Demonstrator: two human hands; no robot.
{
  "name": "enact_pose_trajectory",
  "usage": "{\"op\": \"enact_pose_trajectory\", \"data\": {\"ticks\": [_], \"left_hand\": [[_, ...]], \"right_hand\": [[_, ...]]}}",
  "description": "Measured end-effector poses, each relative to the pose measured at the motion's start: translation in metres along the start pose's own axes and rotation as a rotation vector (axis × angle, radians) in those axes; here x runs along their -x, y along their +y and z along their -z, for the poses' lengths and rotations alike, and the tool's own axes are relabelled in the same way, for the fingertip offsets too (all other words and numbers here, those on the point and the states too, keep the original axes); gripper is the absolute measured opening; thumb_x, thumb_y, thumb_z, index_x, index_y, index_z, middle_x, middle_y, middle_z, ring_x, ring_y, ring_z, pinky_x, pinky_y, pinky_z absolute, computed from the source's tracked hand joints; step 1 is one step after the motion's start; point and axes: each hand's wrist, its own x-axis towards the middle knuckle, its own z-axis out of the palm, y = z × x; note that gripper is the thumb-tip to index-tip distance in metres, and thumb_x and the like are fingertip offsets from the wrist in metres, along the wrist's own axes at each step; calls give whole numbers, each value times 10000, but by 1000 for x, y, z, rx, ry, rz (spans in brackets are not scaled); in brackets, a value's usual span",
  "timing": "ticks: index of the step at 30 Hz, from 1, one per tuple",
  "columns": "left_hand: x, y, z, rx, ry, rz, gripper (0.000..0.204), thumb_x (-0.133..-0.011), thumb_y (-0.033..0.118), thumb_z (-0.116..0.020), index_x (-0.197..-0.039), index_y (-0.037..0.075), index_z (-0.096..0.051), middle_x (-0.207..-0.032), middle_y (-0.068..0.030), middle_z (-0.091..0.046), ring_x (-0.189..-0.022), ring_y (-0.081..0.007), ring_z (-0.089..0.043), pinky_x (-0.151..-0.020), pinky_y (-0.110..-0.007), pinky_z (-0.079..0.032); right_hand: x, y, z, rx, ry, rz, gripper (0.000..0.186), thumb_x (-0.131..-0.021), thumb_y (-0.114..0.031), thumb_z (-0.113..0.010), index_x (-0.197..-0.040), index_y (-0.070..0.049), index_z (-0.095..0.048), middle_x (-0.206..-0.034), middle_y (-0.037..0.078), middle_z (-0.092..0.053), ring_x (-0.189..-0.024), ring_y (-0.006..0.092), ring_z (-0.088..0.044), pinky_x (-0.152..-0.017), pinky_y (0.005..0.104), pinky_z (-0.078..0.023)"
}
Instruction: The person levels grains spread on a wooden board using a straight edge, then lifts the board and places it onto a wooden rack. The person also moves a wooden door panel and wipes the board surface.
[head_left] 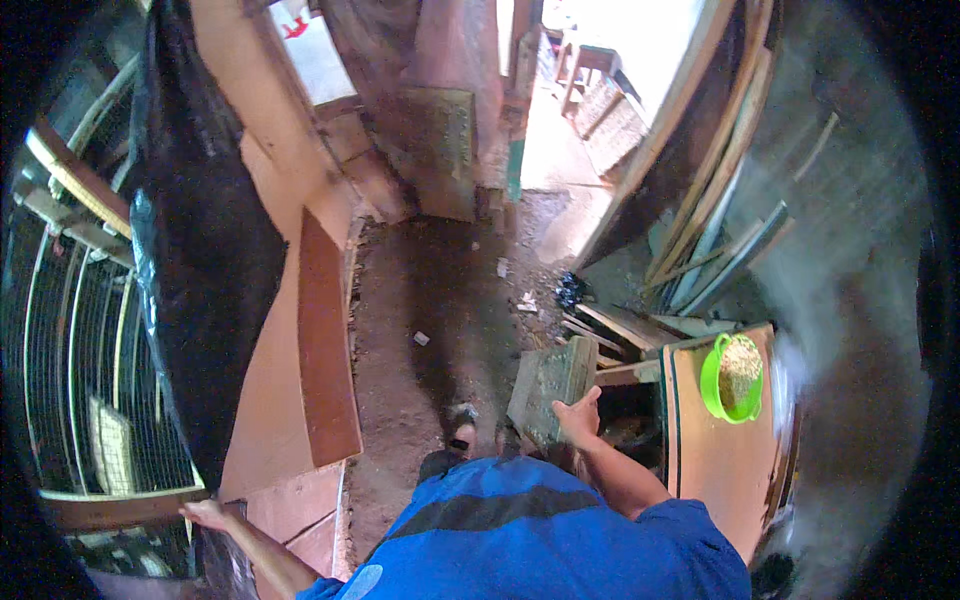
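A packed earth floor [420, 300] runs down the middle of this narrow shed, dusty brown and scattered with small pale scraps and a dark clump of rubbish near the far right. The person in a blue shirt with a dark stripe [540, 545] stands at the near end, one sandalled foot [461, 432] showing on the dirt.

The right hand [580, 415] grips the near edge of a weathered grey-green wooden board [548, 385], fingers wrapped over its top; the board stands tilted on the floor, just left of an orange-brown flat-topped wooden box [715, 460]. On that box's far end sits a bright green plastic bowl of pale grain [735, 375], close to the right edge. Loose timber offcuts [615, 325] lie piled behind the board, and long planks [715, 220] lean against the grey right wall.

The left hand [205, 512] rests flat, fingers spread, on the near lower corner of a reddish-brown wooden partition [325, 340], holding nothing. Above it hangs a black plastic sheet [200, 250], and beyond that is a wire mesh cage [70, 340] along the left side. At the far end, daylight falls through an open doorway [610, 50].
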Motion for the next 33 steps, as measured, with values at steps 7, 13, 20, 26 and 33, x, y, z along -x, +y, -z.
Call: {"op": "enact_pose_trajectory", "data": {"ticks": [7,13,20,26,33], "left_hand": [[-21,97,55,873,-102,912,674,-1056,466,-394,-1332,-144,-466,-1303,-337,-570,-1071,-438,-614,-885,-564,-534],[-29,97,0,680,-89,782,745,-1052,523,-426,-1391,-140,-429,-1396,-359,-497,-1176,-473,-567,-974,-570,-488],[-39,53,-83,320,-46,412,786,-1047,544,-443,-1441,-134,-393,-1466,-365,-436,-1264,-488,-516,-1046,-561,-449],[60,168,-81,619,-285,-299,799,-1066,510,-446,-1577,-65,-230,-1638,-316,-181,-1504,-434,-242,-1241,-517,-237],[186,430,109,1103,-1406,-1281,1019,-824,549,-746,-1592,44,-307,-1675,-196,-214,-1567,-393,-127,-1254,-561,-111]], "right_hand": [[12,-28,-11,-60,-46,-56,772,-737,-308,-801,-1272,-40,-313,-1169,316,-612,-1079,468,-638,-915,531,-491],[56,-53,12,-29,-22,15,842,-720,-258,-807,-1385,-60,-329,-1170,266,-660,-1080,468,-652,-909,507,-504],[92,-84,68,2,-134,26,879,-699,-266,-828,-1424,-97,-361,-1212,258,-664,-1127,433,-656,-933,485,-508],[122,-102,77,205,-231,180,941,-671,-407,-827,-1448,-105,-391,-1310,232,-627,-1166,434,-632,-938,500,-523],[142,-118,65,271,-338,441,830,-670,-228,-871,-1374,-98,-449,-1233,201,-648,-1108,417,-656,-865,496,-560]]}}
